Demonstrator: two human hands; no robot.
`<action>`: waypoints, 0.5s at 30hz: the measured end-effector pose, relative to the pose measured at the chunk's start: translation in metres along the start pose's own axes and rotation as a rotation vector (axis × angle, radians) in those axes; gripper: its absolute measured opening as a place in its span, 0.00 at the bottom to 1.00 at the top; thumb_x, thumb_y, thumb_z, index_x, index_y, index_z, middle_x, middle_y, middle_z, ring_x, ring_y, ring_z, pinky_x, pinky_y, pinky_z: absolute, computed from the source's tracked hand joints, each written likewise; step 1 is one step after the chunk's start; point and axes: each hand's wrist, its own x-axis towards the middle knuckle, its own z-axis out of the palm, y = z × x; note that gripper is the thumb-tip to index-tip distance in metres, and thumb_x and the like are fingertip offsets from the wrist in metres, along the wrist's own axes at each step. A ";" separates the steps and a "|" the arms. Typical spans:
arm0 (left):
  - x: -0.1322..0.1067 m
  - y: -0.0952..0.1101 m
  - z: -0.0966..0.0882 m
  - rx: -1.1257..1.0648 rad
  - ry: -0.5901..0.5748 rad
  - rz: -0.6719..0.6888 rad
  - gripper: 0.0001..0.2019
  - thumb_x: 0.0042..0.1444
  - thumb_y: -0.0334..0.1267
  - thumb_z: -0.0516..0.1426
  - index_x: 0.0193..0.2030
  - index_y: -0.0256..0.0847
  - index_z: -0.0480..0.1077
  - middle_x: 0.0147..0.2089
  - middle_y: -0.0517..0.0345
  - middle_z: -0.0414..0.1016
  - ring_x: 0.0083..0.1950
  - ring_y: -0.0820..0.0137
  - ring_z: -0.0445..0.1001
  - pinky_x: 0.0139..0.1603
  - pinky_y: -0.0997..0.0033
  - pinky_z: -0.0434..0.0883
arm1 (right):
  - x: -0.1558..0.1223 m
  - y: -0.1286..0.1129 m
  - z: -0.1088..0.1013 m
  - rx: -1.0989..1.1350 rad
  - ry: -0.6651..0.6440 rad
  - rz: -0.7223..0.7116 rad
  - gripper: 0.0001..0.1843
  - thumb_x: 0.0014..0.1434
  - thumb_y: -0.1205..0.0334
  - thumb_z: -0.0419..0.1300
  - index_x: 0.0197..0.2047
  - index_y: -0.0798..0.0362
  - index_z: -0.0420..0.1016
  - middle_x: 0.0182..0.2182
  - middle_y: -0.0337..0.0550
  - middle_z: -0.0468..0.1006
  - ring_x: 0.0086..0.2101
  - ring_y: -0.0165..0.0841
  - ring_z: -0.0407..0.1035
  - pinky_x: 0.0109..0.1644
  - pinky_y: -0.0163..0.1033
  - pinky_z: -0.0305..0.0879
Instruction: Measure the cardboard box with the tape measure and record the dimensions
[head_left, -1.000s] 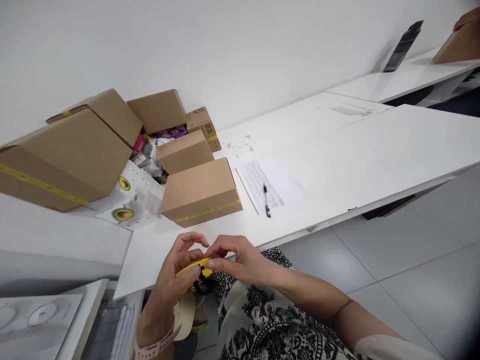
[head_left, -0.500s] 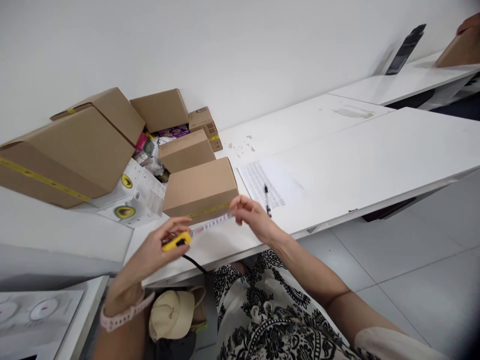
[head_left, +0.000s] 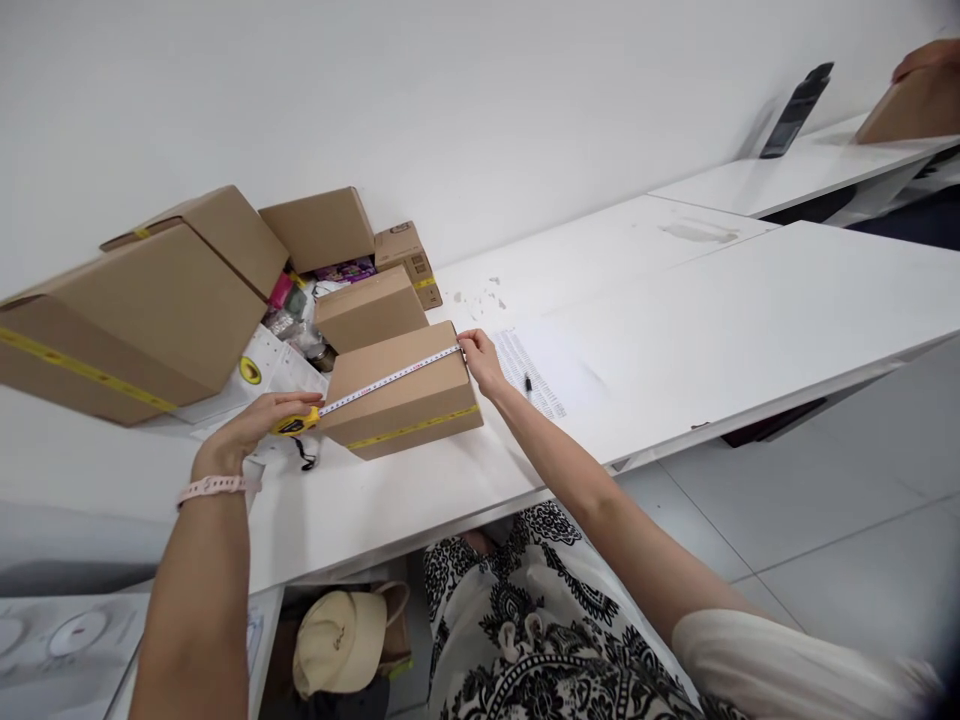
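A yellow tape measure (head_left: 297, 421) is gripped in my left hand (head_left: 262, 418), just off the left end of a closed cardboard box (head_left: 405, 400). Its white blade runs pulled out across the top of that box. At the box's right end, my right hand (head_left: 481, 360) pinches the blade's free end between thumb and fingers. The box has a yellow tape strip along its near side. From the tape measure a black wrist strap hangs over the table. A printed sheet (head_left: 551, 395) with a black pen (head_left: 528, 384) lies right of my right hand, partly hidden by my forearm.
Large cardboard boxes (head_left: 150, 310) and a white avocado-print box (head_left: 281, 370) crowd the left of the white table (head_left: 675, 330). Another box (head_left: 375, 305) sits behind the measured one. A dark bottle (head_left: 796, 110) and a person's hand (head_left: 930, 58) on cardboard are far right.
My left hand has moved left and up with the tape measure. My right hand has raised the blade's end to the box's right top edge, and more blade is out.
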 end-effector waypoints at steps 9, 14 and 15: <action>-0.021 0.001 0.005 0.011 -0.195 -0.061 0.23 0.40 0.52 0.62 0.41 0.41 0.81 0.31 0.58 0.82 0.38 0.59 0.79 0.44 0.64 0.76 | -0.026 -0.015 -0.008 -0.007 -0.001 0.059 0.09 0.55 0.57 0.54 0.34 0.49 0.73 0.35 0.38 0.75 0.38 0.36 0.66 0.42 0.40 0.60; -0.079 -0.018 0.016 0.158 -0.200 -0.053 0.21 0.41 0.57 0.62 0.40 0.51 0.82 0.46 0.59 0.84 0.49 0.56 0.79 0.50 0.64 0.75 | -0.084 -0.031 -0.039 -0.034 -0.085 0.090 0.09 0.55 0.57 0.55 0.33 0.49 0.75 0.29 0.37 0.71 0.33 0.35 0.63 0.37 0.39 0.57; -0.086 -0.020 0.015 0.184 -0.250 -0.053 0.21 0.42 0.59 0.61 0.39 0.52 0.82 0.44 0.60 0.84 0.48 0.57 0.79 0.50 0.64 0.75 | -0.090 -0.033 -0.043 -0.035 -0.109 0.086 0.09 0.55 0.57 0.55 0.33 0.49 0.75 0.28 0.37 0.70 0.32 0.34 0.62 0.36 0.39 0.56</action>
